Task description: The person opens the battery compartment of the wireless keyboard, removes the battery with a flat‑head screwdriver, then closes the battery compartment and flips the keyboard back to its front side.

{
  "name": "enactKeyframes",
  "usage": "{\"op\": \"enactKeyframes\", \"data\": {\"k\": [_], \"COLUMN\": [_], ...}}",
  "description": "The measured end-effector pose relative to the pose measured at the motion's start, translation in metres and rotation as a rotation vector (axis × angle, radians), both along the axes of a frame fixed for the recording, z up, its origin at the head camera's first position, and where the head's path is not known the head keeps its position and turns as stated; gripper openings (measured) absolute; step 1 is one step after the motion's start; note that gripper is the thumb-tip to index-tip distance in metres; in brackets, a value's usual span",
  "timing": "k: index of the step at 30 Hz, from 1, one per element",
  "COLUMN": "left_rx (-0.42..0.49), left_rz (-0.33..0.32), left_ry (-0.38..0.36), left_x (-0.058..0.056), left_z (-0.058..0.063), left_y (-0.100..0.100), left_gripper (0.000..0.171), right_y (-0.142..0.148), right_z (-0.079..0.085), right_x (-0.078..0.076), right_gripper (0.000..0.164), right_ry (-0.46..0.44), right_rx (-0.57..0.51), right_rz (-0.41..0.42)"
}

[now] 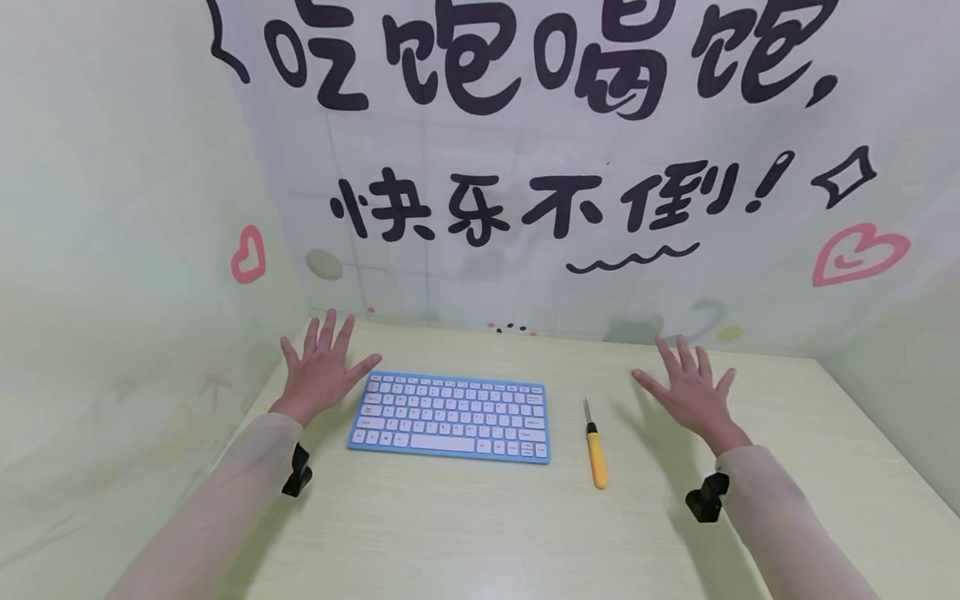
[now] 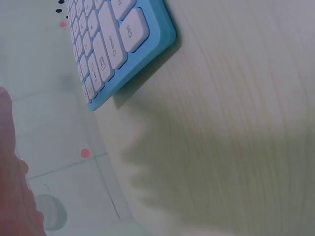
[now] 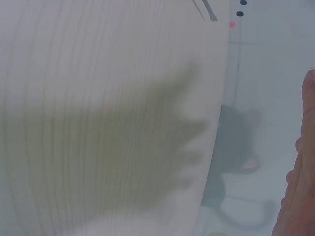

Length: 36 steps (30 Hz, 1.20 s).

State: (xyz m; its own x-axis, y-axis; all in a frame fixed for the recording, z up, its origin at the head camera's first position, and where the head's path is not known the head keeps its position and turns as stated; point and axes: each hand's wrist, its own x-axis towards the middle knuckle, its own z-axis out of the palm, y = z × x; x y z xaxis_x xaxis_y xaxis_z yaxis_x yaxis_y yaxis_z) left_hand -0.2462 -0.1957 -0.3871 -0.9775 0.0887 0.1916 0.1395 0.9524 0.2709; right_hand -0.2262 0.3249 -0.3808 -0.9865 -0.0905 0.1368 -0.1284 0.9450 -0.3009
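A blue keyboard with white keys (image 1: 453, 417) lies on the table in the head view; its corner also shows in the left wrist view. To its right lies a screwdriver (image 1: 596, 458) with a yellow handle, its metal shaft pointing toward the back wall. My left hand (image 1: 318, 375) is spread with straight fingers, held over the table just left of the keyboard. My right hand (image 1: 693, 396), fingers also spread, hovers right of the screwdriver. Neither hand holds anything. Both cast shadows on the tabletop in the wrist views. The screwdriver's tip (image 3: 210, 11) shows at the right wrist view's top edge.
The pale wooden table (image 1: 480, 533) meets a back wall (image 1: 480, 292) covered with a printed sheet of black characters and pink hearts. Light side walls stand at left and right. Black wrist mounts (image 1: 297, 471) are on both sleeves.
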Motion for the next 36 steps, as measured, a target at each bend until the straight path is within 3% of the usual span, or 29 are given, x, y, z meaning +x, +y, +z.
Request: {"op": "enactKeyframes", "data": {"k": [16,20,24,29,36], "left_rx": [0.032,0.162,0.385,0.565,0.621], "left_rz": [-0.034,-0.007,0.004,0.050,0.099], "left_ry": [-0.093,-0.088,-0.110,-0.206,-0.300], "left_x": [-0.002,0.005,0.013,0.020,0.022], "left_z": [0.001,0.005,0.007,-0.004,-0.021], "left_y": [0.002,0.008,0.013,0.012,0.012], "left_gripper": [0.088,0.070,0.044,0.033,0.037], "right_y": [-0.001,-0.011,-0.033,-0.073,-0.107], "right_z": [-0.001,0.002,0.004,-0.003,-0.011], "right_x": [0.004,0.007,0.012,0.018,0.025], "right_gripper": [0.081,0.073,0.050,0.032,0.030], "right_ry": [0.017,0.114,0.207,0.109,-0.077], "right_rx": [-0.028,-0.093,-0.219,-0.345,-0.347], "right_rz": [0.012,0.035,0.079,0.151,0.159]}}
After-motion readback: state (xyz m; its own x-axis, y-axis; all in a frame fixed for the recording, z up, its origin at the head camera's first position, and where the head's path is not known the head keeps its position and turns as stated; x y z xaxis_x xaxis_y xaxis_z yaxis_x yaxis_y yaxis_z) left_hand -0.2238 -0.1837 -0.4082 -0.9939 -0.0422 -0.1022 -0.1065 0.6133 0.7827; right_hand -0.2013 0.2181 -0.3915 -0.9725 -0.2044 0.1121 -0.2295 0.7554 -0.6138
